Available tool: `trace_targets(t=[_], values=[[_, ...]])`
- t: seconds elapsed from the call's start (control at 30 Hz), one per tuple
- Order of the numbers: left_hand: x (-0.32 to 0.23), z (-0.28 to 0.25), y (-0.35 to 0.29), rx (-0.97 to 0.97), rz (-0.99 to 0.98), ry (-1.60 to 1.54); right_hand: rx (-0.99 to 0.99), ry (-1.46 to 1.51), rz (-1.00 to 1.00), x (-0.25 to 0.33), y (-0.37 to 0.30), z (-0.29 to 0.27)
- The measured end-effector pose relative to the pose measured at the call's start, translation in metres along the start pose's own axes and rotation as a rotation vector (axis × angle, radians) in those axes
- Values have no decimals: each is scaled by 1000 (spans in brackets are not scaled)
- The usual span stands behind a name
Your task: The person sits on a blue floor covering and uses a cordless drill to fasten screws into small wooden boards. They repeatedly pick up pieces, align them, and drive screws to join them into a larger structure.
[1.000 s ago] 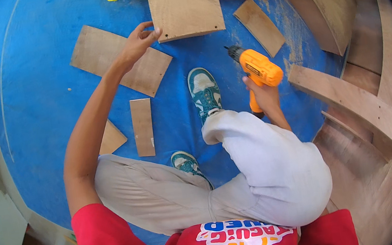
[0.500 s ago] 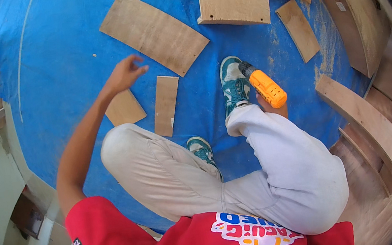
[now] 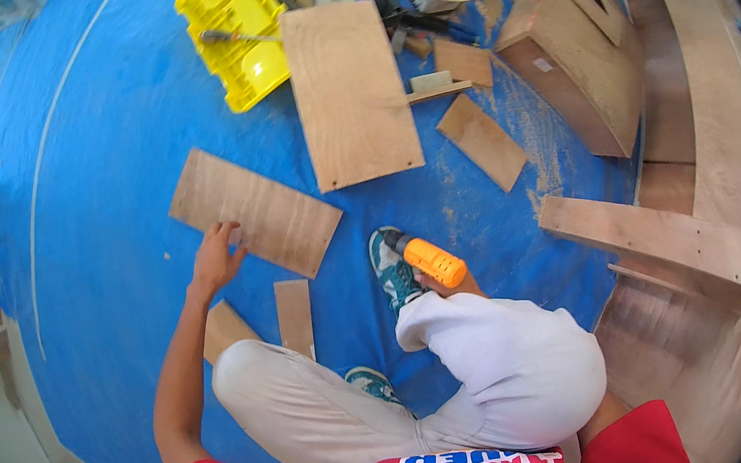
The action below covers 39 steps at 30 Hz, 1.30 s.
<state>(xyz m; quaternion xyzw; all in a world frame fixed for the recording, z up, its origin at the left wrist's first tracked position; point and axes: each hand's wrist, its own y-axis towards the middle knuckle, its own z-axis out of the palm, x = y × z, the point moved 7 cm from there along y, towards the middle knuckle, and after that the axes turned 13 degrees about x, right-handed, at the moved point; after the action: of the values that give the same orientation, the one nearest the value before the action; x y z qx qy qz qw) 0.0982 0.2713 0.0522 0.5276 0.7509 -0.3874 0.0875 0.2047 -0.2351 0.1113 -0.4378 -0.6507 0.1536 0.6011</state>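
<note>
My left hand (image 3: 217, 259) is at the near edge of a rectangular plywood panel (image 3: 259, 211) lying on the blue tarp. Its fingers are curved and apart, overlapping the panel's edge; whether they touch it I cannot tell. My right hand (image 3: 446, 286), partly hidden behind my raised leg, is wrapped round an orange cordless drill (image 3: 435, 262). The drill's black chuck points to the far left, above my green and white shoe (image 3: 391, 271). Two smaller wood pieces, a narrow one (image 3: 294, 316) and another (image 3: 225, 331), lie by my left knee.
Ahead stands a larger plywood piece (image 3: 354, 101), beside a yellow tool case (image 3: 239, 37) with a screwdriver (image 3: 237, 36) on it. A small wood board (image 3: 483, 142) lies to its right. Wooden box-like assemblies (image 3: 569, 61) and a long plank (image 3: 646, 240) line the right side.
The view has shifted, bringing the yellow case and more tools into sight. My left hand has moved to the plywood panel's edge. The drill remains in my right hand.
</note>
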Motion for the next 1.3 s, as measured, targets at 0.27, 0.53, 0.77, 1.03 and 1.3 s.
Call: trace_targets(t=[0.27, 0.53, 0.77, 1.03, 1.3], values=[[-127, -136, 111, -351, 109, -177, -590, -195, -228, 20, 39, -78], [-313, -200, 296, -263, 394, -94, -1038, -528, 57, -3, 117, -214], [-414, -179, 493, -157, 485, 235, -1139, -477, 195, -30, 188, -278], [-433, -112, 622, -39, 347, 430, -1022, -372, 295, -38, 194, -285], [-415, -93, 653, -128, 171, 513, -1018, -420, 344, -40, 196, -287]])
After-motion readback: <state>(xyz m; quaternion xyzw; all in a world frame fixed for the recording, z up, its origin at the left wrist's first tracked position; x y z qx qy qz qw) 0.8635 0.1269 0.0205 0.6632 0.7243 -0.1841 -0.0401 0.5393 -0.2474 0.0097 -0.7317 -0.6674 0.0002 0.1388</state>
